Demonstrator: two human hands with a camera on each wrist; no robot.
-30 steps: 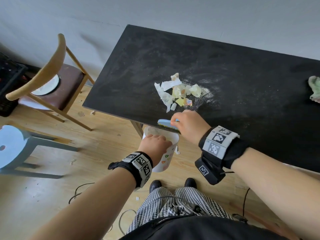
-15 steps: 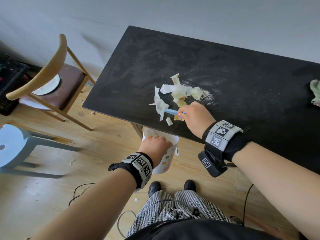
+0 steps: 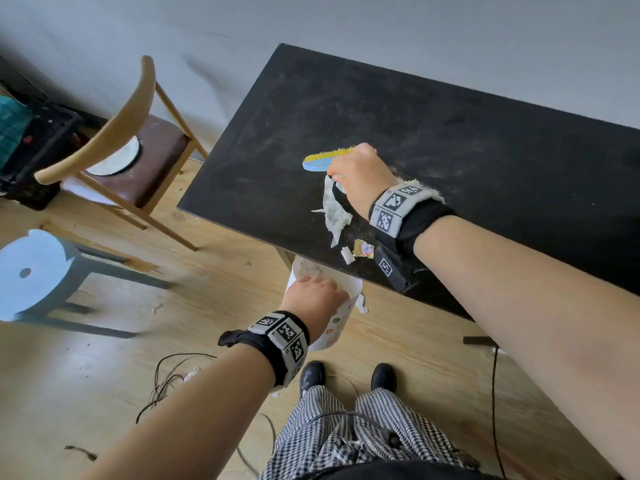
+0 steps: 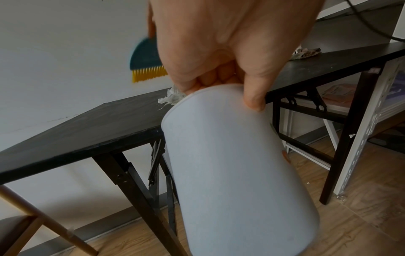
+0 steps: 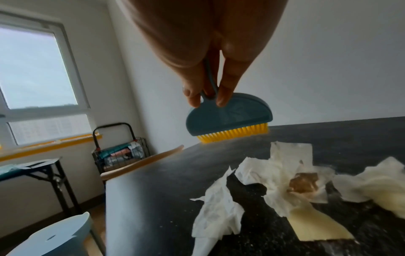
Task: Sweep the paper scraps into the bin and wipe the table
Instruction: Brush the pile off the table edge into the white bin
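My right hand [image 3: 360, 176] [image 5: 208, 97] pinches the handle of a small blue brush with yellow bristles [image 3: 323, 160] [image 5: 230, 119], lifted above the black table [image 3: 450, 143] beyond the scraps. White and yellowish paper scraps [image 3: 334, 211] [image 5: 282, 181] lie under and beside that hand, with small pieces [image 3: 362, 250] near the front edge. My left hand [image 3: 313, 299] [image 4: 221, 76] grips the rim of a white bin [image 3: 332, 306] [image 4: 232, 169], held just below the table's front edge. The brush [image 4: 146, 60] shows above the table in the left wrist view.
A wooden chair [image 3: 131, 147] stands left of the table, and a blue stool [image 3: 34, 271] sits nearer on the wood floor. Cables [image 3: 166, 379] lie on the floor by my feet. A wire cart [image 5: 122, 152] stands by the window wall. White dust marks the tabletop.
My right hand has carried the brush from the table's front edge back over the scraps to their far side and raised it. The scraps have shifted a little. The bin stays put.
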